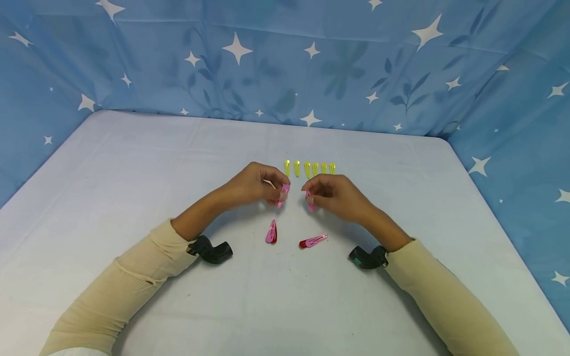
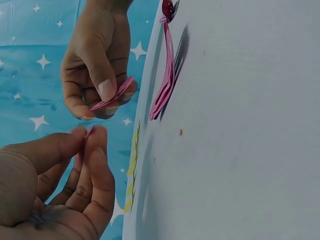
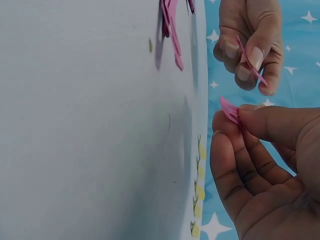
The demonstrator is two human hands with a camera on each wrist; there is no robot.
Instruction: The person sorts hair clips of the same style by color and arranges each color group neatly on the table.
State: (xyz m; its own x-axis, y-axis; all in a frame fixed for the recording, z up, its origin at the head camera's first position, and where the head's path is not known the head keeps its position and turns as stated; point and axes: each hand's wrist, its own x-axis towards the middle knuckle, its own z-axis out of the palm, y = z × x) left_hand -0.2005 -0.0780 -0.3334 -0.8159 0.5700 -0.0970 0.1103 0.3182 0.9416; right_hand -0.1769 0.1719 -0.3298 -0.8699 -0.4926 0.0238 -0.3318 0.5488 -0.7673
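Observation:
Over the middle of the table, my left hand (image 1: 255,184) pinches a pink snap hair clip (image 1: 285,188) between thumb and fingertips. Just to its right, my right hand (image 1: 340,198) pinches another pink snap hair clip (image 1: 311,204), which shows clearly in the right wrist view as a pink clip (image 3: 230,110) at the thumb tip. The two hands face each other with a small gap between them. Nearer the person lie two overlapping pairs, each a pink clip with a red one: a left pair (image 1: 271,233) and a right pair (image 1: 314,241).
Beyond the hands, several yellow hair clips (image 1: 307,169) stand side by side in a row. A white cloth (image 1: 133,163) covers the table. Blue star-patterned curtains (image 1: 276,64) hang behind it and at the sides. A black wrist camera (image 1: 211,250) sits at the left cuff.

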